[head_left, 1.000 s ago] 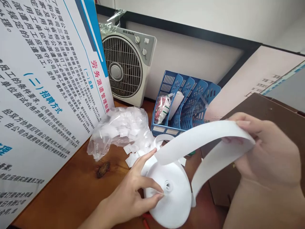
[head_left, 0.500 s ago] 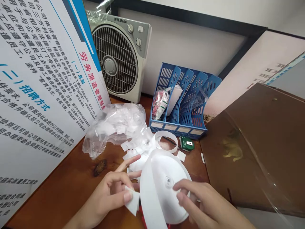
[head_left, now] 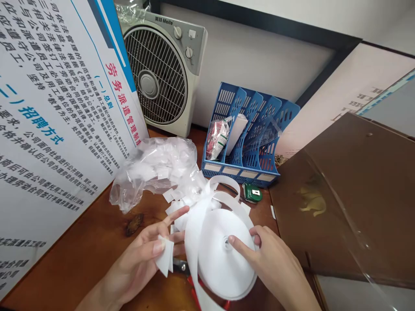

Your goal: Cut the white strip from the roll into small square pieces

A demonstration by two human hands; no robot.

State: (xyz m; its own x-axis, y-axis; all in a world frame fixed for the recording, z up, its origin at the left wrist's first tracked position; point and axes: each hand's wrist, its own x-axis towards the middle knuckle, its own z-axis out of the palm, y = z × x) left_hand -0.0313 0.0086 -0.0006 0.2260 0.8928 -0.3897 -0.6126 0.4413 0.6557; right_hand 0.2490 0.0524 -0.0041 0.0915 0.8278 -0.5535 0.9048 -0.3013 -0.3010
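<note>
My left hand (head_left: pixel 145 250) pinches a few small white cut pieces of tape (head_left: pixel 165 255) between thumb and fingers, its index finger stretched forward. My right hand (head_left: pixel 269 255) grips the right edge of a large roll of white tape (head_left: pixel 223 268), thumb on its face near the core and fingers at the rim. A loose strip (head_left: pixel 193 242) of the tape runs down the roll's left side and loops behind it. Partly hidden under the roll lie scissors (head_left: pixel 182 266) with red handles.
Behind the roll are white cut pieces and a clear plastic bag (head_left: pixel 155 166) with more pieces. A green tape measure (head_left: pixel 252 193) lies before a blue file rack (head_left: pixel 240 166). A box fan (head_left: pixel 162 73) stands behind; a printed board (head_left: pixel 65 129) leans left, a brown panel (head_left: pixel 350 203) right.
My right hand has moved from touching the roll's face to gripping its right side. The roll now faces up more, its loose strip looping behind. My left hand has shifted slightly left with the pieces.
</note>
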